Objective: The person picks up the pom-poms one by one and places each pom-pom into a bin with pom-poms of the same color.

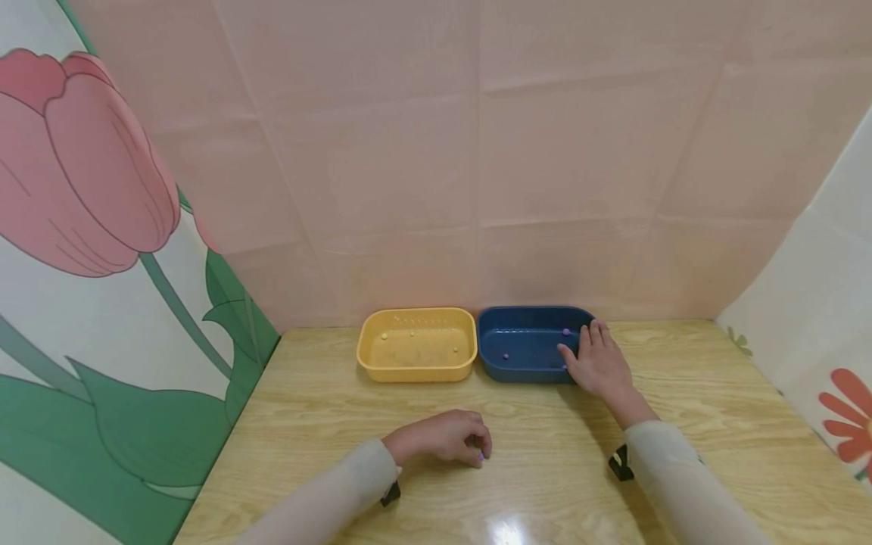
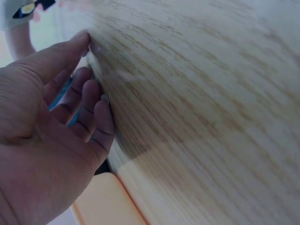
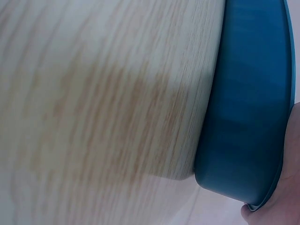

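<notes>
My left hand (image 1: 453,437) is low over the table, in front of the two trays. Its thumb and forefinger pinch a small purple bead (image 1: 481,456); in the left wrist view the other fingers curve loosely. At the right end of the blue tray (image 1: 521,374), my right hand (image 1: 601,365) rests on the rim with its fingers stretched out. Inside that tray lie a few purple beads (image 1: 506,356), partly hidden near the hand. The right wrist view shows the tray's outer wall (image 3: 248,108) with the hand's edge beside it.
A yellow tray (image 1: 415,374) stands against the blue one on its left, holding a few small yellow beads (image 1: 456,350). Both trays sit at the back of the wood-grain table (image 1: 327,424), before a pink cloth backdrop (image 1: 409,166). Flower-printed sheets (image 1: 109,151) flank the table.
</notes>
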The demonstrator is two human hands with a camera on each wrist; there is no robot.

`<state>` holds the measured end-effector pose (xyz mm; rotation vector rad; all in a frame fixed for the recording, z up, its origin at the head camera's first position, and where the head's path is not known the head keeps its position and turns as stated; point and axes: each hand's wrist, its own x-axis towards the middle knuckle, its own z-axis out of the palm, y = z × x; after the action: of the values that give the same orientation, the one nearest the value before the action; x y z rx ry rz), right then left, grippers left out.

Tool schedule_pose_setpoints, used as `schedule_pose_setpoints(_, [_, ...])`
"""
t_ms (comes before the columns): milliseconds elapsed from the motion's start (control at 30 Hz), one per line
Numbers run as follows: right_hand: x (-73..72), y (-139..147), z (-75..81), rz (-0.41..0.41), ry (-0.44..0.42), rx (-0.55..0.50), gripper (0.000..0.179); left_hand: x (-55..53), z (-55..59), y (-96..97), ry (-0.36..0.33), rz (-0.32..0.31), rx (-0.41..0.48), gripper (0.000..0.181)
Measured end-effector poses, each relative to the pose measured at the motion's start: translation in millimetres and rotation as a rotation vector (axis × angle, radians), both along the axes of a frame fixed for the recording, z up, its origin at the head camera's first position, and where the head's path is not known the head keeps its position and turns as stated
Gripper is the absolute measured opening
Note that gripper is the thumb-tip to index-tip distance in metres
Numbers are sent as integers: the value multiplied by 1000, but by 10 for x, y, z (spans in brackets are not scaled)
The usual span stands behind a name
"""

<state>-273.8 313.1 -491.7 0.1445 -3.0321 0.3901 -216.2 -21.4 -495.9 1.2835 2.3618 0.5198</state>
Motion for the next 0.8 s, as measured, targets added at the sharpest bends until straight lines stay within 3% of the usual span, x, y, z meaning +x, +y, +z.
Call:
schedule_pose_setpoints(533, [-11, 8, -9, -14, 6, 4, 85, 14, 25, 28, -8, 38, -37, 6])
schedule_pose_setpoints(800, [-12, 10, -20, -6, -4, 6, 88, -10, 29, 74, -81, 56, -26, 10])
